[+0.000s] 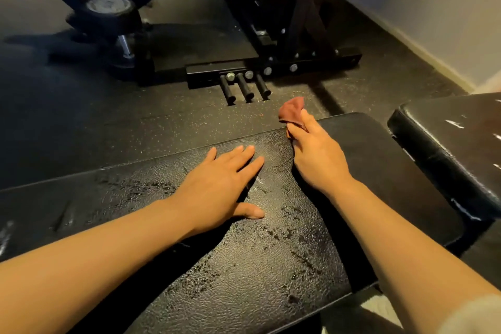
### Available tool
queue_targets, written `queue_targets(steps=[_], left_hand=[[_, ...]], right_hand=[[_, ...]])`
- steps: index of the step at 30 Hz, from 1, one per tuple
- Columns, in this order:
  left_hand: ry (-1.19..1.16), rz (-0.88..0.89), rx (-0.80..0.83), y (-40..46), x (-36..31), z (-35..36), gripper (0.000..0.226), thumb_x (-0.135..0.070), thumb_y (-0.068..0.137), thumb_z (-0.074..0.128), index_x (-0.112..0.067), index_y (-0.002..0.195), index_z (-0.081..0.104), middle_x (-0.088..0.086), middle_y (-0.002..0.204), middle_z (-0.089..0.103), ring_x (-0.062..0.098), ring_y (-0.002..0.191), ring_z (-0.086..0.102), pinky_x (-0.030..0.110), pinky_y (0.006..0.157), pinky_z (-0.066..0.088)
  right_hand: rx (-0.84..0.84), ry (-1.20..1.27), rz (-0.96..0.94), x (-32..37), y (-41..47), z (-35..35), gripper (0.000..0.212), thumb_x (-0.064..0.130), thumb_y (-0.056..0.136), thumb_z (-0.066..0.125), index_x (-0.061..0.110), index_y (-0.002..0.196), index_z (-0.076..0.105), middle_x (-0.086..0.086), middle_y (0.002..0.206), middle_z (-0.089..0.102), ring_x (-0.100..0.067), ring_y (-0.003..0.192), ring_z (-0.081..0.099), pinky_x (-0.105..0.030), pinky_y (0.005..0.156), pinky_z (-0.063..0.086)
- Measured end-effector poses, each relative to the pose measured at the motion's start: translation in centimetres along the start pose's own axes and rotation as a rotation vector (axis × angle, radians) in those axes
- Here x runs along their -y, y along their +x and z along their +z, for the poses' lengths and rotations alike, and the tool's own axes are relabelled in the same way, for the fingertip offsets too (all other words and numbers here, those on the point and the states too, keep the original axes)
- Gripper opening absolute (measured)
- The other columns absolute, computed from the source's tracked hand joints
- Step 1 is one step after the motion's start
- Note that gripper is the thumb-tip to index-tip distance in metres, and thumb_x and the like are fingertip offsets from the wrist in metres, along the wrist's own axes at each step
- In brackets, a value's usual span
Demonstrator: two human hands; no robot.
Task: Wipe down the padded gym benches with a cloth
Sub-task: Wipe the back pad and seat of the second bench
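A black padded bench (257, 266) with a cracked, worn surface fills the lower part of the head view. My left hand (219, 187) lies flat on the pad with its fingers straight. At the pad's far edge my right hand (314, 154) grips a small reddish-brown cloth (291, 112), whose loose end sticks up past the fingers over the edge. A second black pad (455, 149) with scuffed white marks sits at the right, apart from the first.
Beyond the bench lies dark speckled rubber flooring (108, 122). A black steel rack base (271, 68) with three short pegs (244, 88) stands ahead, a weight plate (108, 8) on a bar to its left. A pale wall (433, 22) runs along the right.
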State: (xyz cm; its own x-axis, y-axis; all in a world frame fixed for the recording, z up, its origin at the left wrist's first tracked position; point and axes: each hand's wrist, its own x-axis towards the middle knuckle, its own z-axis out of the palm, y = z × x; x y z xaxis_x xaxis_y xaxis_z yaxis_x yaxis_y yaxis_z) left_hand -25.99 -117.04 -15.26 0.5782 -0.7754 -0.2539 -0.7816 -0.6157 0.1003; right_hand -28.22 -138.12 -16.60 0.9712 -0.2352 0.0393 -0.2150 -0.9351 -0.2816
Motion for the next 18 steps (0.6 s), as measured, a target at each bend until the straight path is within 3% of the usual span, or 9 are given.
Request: queue_targets(steps=[3,7,13,15,18], left_hand=[[0.006,-0.003,0.014,-0.1,-0.1,0.0,0.1,-0.074,0.079,0.037,-0.025,0.154,-0.007,-0.001,0.162,-0.013,0.017,0.15,-0.008,0.044,0.119,-0.002],[-0.007,-0.01,0.011,-0.1,-0.2,-0.1,0.106,-0.078,0.071,0.032,-0.026,0.154,-0.008,-0.001,0.162,-0.014,0.016,0.15,-0.008,0.044,0.119,-0.002],[-0.026,-0.005,0.019,0.1,0.0,0.1,0.1,-0.074,0.078,0.039,-0.027,0.154,-0.007,-0.002,0.162,-0.014,0.016,0.149,-0.008,0.043,0.119,-0.004],[-0.044,-0.011,0.016,0.1,0.0,0.0,0.101,-0.073,0.078,0.042,-0.026,0.155,-0.003,-0.002,0.162,-0.011,0.016,0.15,-0.006,0.044,0.119,-0.003],[-0.049,-0.009,0.017,0.2,-0.1,-0.3,0.102,-0.073,0.078,0.046,-0.024,0.156,0.0,-0.002,0.163,-0.007,0.017,0.15,-0.003,0.045,0.119,0.001]], right_hand=[[0.008,0.013,-0.108,3.1,-0.5,1.4,0.044,0.016,0.101,0.04,0.017,0.145,0.042,0.0,0.164,0.005,-0.018,0.15,0.006,-0.041,0.115,0.03],[0.124,0.05,-0.323,2.1,-1.1,0.3,0.045,0.019,0.102,0.039,0.027,0.146,0.04,0.009,0.163,0.005,-0.01,0.149,0.006,-0.037,0.11,0.035],[-0.004,0.008,-0.067,1.0,0.5,0.6,0.041,0.019,0.103,0.037,0.017,0.143,0.045,0.002,0.164,0.005,-0.017,0.15,0.005,-0.043,0.117,0.026],[-0.037,0.027,-0.111,3.1,-0.6,1.4,0.04,0.02,0.103,0.037,0.013,0.141,0.046,0.0,0.164,0.004,-0.019,0.15,0.007,-0.043,0.117,0.026],[0.048,0.123,-0.249,4.2,-2.2,1.4,0.041,0.021,0.104,0.037,0.018,0.144,0.044,0.003,0.163,0.009,-0.015,0.149,0.01,-0.035,0.116,0.025]])
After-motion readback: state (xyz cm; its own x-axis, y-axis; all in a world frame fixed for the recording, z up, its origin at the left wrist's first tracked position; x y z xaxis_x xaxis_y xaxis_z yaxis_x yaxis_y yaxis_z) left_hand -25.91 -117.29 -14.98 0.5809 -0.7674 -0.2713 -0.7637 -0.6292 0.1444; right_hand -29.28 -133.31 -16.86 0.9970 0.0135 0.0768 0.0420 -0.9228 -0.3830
